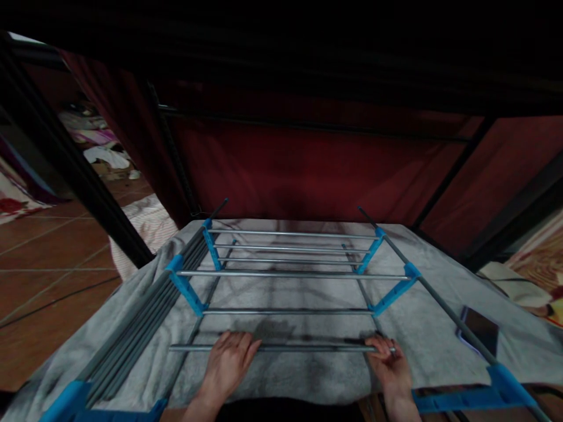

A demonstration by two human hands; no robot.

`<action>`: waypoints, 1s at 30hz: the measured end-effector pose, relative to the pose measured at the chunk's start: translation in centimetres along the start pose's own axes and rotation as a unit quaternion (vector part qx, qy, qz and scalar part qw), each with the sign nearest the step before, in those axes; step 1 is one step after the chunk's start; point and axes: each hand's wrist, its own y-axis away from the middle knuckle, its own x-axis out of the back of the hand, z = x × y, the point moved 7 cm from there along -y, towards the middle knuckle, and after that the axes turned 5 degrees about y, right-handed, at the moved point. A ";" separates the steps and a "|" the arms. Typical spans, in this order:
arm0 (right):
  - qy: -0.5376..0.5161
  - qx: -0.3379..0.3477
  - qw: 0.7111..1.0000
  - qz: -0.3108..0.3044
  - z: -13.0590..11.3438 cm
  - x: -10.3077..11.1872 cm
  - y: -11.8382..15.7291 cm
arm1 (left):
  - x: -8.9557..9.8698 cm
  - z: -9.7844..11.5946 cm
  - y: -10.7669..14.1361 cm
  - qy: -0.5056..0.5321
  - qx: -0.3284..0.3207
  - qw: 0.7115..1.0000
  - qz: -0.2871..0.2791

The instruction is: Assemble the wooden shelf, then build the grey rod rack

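Observation:
A loose grey metal rod (308,348) lies crosswise at the near side of a rack frame made of grey tubes and blue plastic brackets (187,291). My left hand (231,360) is wrapped over the rod, left of its middle, with the rod's left end sticking out beyond it. At the rod's right end my right hand (387,358) has its fingers closed round it. Several crossbars (290,275) span the frame between the blue brackets, farther from me. Along the frame's left side rests a bundle of grey tubes (145,316).
A grey blanket (440,346) covers the surface under the frame. On it at the right lies a dark phone (479,331), beside the right long tube. Red curtains (308,170) hang behind, and dark posts stand left and right. Clothes are piled at the far left.

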 end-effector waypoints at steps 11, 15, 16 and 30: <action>0.053 -0.040 0.998 -0.016 2.3 0.5 -0.6 | -3.5 -0.3 1.0 0.074 0.055 0.969 -0.227; 0.071 -0.024 0.997 0.000 2.7 -0.1 -0.3 | -4.6 0.0 1.7 0.097 0.056 0.963 -0.246; 0.075 -0.018 0.997 0.003 2.7 -0.3 -0.1 | -4.8 0.0 1.7 0.098 0.057 0.962 -0.250; 0.037 -0.074 0.997 0.006 3.0 -2.8 0.5 | -4.0 -1.5 -0.4 0.101 0.063 0.974 -0.192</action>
